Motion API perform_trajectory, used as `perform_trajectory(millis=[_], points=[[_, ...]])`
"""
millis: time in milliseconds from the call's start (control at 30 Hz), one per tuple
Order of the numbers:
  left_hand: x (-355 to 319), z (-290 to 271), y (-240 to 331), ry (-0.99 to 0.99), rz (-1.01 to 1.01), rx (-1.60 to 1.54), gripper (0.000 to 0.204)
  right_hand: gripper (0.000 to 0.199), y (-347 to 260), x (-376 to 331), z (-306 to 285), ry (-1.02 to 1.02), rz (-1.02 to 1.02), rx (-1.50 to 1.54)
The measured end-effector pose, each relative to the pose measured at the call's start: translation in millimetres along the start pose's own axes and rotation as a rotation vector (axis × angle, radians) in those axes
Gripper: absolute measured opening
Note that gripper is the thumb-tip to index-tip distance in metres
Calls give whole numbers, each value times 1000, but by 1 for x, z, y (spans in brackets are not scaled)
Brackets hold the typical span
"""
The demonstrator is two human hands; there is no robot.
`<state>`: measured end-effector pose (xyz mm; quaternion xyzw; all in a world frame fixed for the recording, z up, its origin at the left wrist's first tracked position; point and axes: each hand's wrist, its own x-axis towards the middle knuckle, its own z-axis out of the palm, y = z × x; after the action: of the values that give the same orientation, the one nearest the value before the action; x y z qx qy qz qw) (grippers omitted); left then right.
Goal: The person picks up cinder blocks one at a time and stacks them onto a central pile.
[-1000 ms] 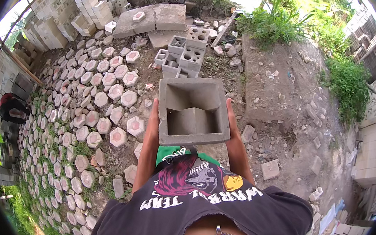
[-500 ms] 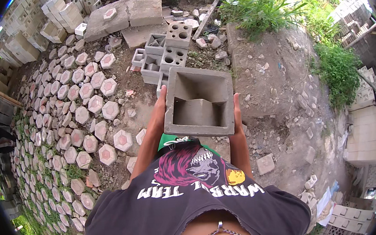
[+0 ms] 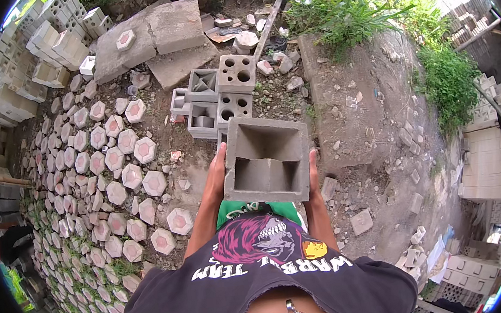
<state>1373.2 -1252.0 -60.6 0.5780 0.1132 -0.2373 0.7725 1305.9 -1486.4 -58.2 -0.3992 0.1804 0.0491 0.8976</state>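
Head view, sweeping from the left edge: stacked pale concrete blocks (image 3: 41, 50) pile up in the upper left of the frame, and below them rows of hexagonal pavers (image 3: 109, 188) with pinkish tops spread down the left side over dirt and tufts of grass. Moving in, two big flat slabs (image 3: 155, 39) lie at the top, one with a single hexagonal paver resting on it. Now my left hand (image 3: 219, 171) comes up, palm pressed flat against the left wall of the hollow grey concrete block (image 3: 266, 161), fingers wrapped on its side. That block sits dead centre of the frame, held up in front of my chest, open face toward the camera, with a stepped ledge inside. Just above it in the frame, on the ground, sits a cluster of moulded blocks (image 3: 220, 93), some with round holes, some with square cavities. My right hand (image 3: 312, 171) clamps the block's right wall, so I'm gripping it from both sides. Right of that runs a bare dirt mound (image 3: 367, 115) strewn with rubble, then green plants (image 3: 448, 77) in the upper right, and more pale block stacks (image 3: 489, 157) along the right edge.
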Motion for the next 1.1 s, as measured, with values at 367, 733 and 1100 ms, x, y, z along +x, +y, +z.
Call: perform_trajectory(millis=[367,733,1100], points=[[98,2,19,159,-42,-118,63,74,-25,126,-5,-67,161,50],[240,3,49,181,-172,-58,82,79,-28,286,-53,-201,243,-6],[366,-55,-71,391,-459,17,71,76,97,368,-139,120,387,-91]])
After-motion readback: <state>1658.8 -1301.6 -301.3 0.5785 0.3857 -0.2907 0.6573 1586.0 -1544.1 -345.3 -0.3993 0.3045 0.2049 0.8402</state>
